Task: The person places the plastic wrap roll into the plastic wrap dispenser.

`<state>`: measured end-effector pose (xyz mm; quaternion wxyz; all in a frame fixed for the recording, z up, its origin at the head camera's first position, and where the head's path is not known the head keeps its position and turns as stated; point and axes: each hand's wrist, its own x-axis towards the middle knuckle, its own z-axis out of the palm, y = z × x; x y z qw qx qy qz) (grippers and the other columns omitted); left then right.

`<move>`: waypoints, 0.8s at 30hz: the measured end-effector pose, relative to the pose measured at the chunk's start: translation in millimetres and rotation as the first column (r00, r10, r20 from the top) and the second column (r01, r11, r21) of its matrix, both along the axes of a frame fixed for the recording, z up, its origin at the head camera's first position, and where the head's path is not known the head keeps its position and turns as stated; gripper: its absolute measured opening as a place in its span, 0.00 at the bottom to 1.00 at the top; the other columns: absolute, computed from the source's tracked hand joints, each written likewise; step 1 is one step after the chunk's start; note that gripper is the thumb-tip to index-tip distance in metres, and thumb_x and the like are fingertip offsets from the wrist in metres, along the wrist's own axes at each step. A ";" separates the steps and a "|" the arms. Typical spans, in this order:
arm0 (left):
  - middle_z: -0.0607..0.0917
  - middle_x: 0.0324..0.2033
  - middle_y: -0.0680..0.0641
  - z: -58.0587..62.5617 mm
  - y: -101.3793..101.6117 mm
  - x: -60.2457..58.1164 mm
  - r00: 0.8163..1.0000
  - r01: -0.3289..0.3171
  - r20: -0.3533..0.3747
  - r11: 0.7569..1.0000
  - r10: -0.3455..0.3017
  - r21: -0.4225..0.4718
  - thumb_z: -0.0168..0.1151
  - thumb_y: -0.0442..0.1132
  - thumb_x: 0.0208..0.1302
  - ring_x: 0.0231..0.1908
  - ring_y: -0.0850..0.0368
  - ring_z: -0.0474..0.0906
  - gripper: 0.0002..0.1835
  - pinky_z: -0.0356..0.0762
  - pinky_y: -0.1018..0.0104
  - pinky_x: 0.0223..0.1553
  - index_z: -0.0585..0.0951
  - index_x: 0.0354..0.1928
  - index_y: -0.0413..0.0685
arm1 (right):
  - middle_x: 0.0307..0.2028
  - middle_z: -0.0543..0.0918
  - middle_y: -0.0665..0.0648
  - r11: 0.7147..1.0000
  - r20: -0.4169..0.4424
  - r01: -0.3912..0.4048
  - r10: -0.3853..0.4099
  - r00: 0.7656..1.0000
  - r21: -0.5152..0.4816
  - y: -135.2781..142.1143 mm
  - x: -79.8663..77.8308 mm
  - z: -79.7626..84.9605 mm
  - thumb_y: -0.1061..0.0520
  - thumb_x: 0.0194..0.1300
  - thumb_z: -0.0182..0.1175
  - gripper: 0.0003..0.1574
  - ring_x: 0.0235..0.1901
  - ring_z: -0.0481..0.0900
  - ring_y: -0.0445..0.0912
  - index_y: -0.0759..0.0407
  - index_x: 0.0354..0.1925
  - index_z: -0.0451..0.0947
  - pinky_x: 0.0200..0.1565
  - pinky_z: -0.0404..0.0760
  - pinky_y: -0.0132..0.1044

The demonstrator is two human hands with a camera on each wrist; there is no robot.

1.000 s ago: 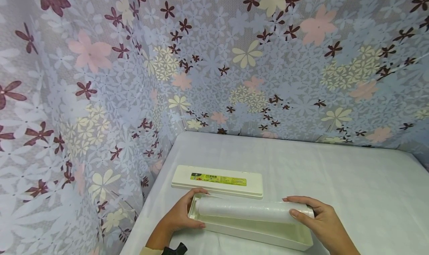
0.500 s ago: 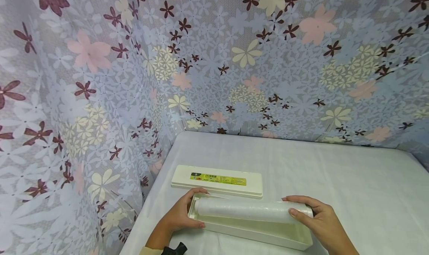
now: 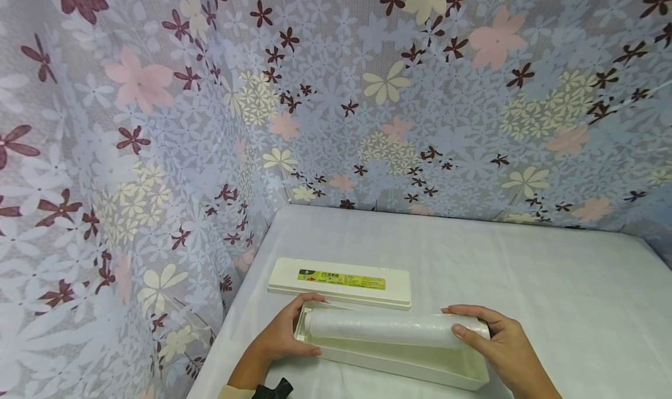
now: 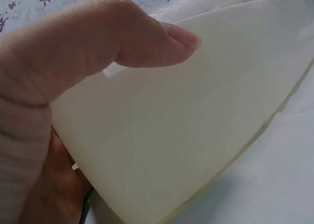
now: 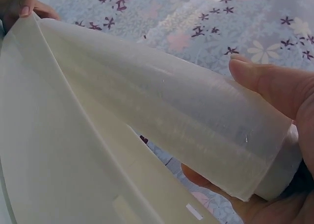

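Observation:
My left hand [image 3: 289,333] grips the left end of a long cream plastic box [image 3: 404,364], thumb on its near wall and fingers at the far side. In the left wrist view the thumb presses the outer face of the box wall [image 4: 186,121]. A roll of cling film [image 3: 388,327] lies slanted over the box, its left end inside and its right end raised above the rim. Around that raised end curls my right hand [image 3: 496,340]. The right wrist view shows the roll [image 5: 167,96] between thumb and fingers, a gap below it.
Behind the box lies its cream lid [image 3: 341,297] with a yellow-green label, flat on the white-covered table [image 3: 525,270]. A floral curtain [image 3: 341,95] hangs at the back and left. A black strap piece [image 3: 273,390] shows by the left wrist.

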<state>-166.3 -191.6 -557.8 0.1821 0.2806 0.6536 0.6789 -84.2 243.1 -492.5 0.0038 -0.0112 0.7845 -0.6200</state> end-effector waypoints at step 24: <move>0.79 0.58 0.32 2.0 -0.5 1.0 1.000 0.005 0.020 1.000 -0.005 -0.002 0.82 0.27 0.49 0.51 0.39 0.83 0.53 0.86 0.48 0.47 0.61 0.75 0.35 | 0.55 0.87 0.55 0.999 -0.068 0.016 -0.014 0.998 0.031 -9.5 -0.7 -4.9 0.52 0.71 0.71 0.22 0.56 0.81 0.40 0.57 0.59 0.86 0.47 0.86 0.36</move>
